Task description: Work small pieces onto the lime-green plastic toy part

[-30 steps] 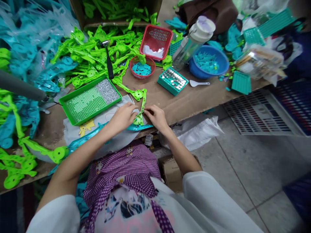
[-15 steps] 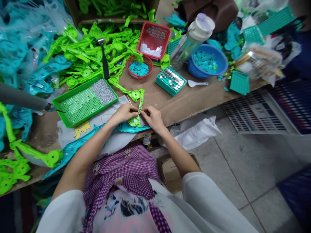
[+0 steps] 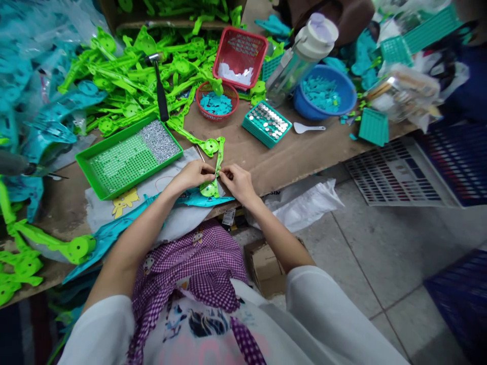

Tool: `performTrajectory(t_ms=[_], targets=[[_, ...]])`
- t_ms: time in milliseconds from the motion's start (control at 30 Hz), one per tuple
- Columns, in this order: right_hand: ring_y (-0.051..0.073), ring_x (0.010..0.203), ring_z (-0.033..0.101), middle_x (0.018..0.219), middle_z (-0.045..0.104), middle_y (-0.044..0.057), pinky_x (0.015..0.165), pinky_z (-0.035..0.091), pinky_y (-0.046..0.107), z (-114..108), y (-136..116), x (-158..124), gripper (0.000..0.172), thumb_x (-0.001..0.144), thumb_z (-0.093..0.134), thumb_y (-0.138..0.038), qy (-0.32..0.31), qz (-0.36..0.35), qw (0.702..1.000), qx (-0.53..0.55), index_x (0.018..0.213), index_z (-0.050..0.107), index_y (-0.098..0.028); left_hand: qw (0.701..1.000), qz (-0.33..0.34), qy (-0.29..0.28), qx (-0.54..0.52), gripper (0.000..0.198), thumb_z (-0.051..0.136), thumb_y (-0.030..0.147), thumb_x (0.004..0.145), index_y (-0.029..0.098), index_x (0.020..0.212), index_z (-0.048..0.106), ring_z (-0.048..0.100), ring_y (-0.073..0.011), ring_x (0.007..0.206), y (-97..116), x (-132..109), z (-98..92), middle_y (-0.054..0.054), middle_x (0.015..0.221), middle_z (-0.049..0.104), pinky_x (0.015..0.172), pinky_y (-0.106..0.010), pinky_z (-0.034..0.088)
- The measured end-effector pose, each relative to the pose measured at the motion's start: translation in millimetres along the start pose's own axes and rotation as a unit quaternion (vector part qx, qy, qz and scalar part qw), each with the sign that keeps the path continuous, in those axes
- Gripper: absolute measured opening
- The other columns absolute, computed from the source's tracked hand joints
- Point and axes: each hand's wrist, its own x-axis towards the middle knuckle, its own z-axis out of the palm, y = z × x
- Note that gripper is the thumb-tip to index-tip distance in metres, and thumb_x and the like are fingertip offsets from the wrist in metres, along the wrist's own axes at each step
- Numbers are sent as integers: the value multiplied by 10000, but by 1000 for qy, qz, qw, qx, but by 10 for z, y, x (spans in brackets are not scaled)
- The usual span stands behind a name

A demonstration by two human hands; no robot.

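A brown, cardboard-topped desk [image 3: 266,152] stands over a grey tiled floor [image 3: 380,253], heaped with glossy green plastic parts [image 3: 125,81]. A perforated green tray [image 3: 125,157] holds glittering metal bits. At the desk's near edge, the left hand [image 3: 192,175] and right hand [image 3: 238,182] each close a narrow fingertip grip on a slim green strip [image 3: 217,165] that ends in a round disc.

Item under handling is one green plastic arm [image 3: 219,156], a bright green, narrow flat strip ending in a round disc at its near end. It points away from the person. The disc end rests on a teal plastic piece [image 3: 207,201] at the front edge of the tabletop [image 3: 266,157]. The left grip [image 3: 192,175] and right grip [image 3: 238,182] pinch its middle from either side.
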Motion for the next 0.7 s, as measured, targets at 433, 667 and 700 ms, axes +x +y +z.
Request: performTrajectory(t_ms=[433,667,700], targets=[[173,800,641,942,727,56,741,492,297,-232,43,199,247,877,623,-405,-19,48,992,115,960,698,-185,992,-97,67,53,155,678,315,780,172,729,713,597,-176,677,236,71,62,-34,711,699,635,-286,373],[166,707,638,753,704,17,721,483,297,-195,0,767,303,785,714,-416,-63,92,992,67,943,700,-157,989,-103,82,67,174,676,329,778,173,707,703,597,-165,663,241,37,92,-26,694,700,631,-284,373],[151,658,623,727,693,12,683,481,286,-190,-2,800,270,785,710,-403,-76,103,988,85,892,696,-156,989,-102,84,69,171,680,329,776,175,705,701,599,-164,664,248,37,94,-25,695,702,627,-282,374]])
